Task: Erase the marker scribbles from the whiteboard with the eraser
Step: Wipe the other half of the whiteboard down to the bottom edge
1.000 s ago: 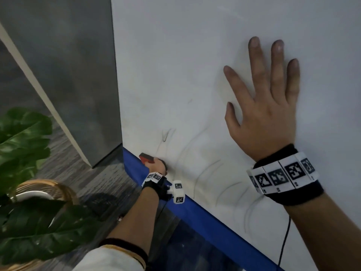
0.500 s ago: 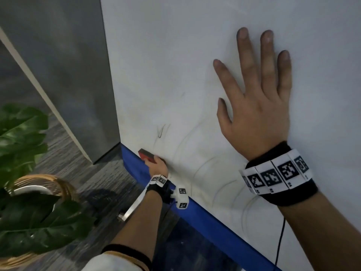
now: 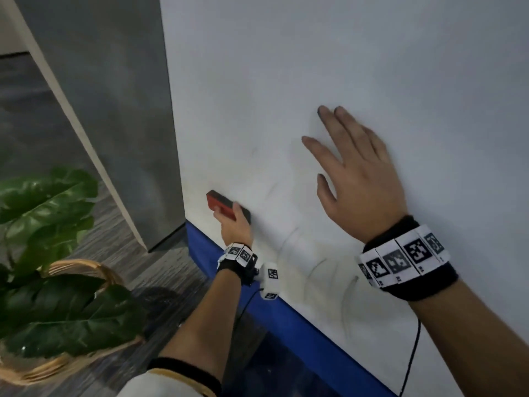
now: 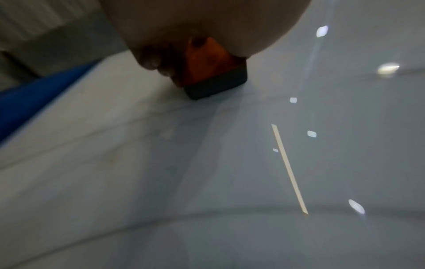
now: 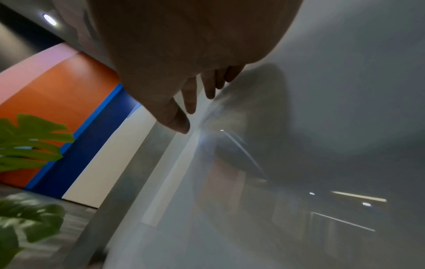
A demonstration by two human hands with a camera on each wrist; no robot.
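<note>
The whiteboard (image 3: 343, 67) fills the right of the head view, with a blue strip (image 3: 300, 322) along its bottom edge. Faint curved marker scribbles (image 3: 317, 267) remain low on the board. My left hand (image 3: 234, 224) grips the red eraser (image 3: 219, 203) and holds its dark felt (image 4: 216, 85) against the board near the lower left corner. My right hand (image 3: 357, 179) lies flat on the board higher up and to the right, its fingers (image 5: 189, 98) straight and spread.
A grey wall panel (image 3: 100, 96) stands left of the board. A leafy green plant (image 3: 48, 253) in a woven basket (image 3: 71, 270) sits on the grey floor at lower left. A black cable (image 3: 412, 356) hangs from my right wrist.
My left hand has slid the eraser up the board over the small scribble near the corner, which now looks fainter. My right hand stays flat on the board; the view has shifted.
</note>
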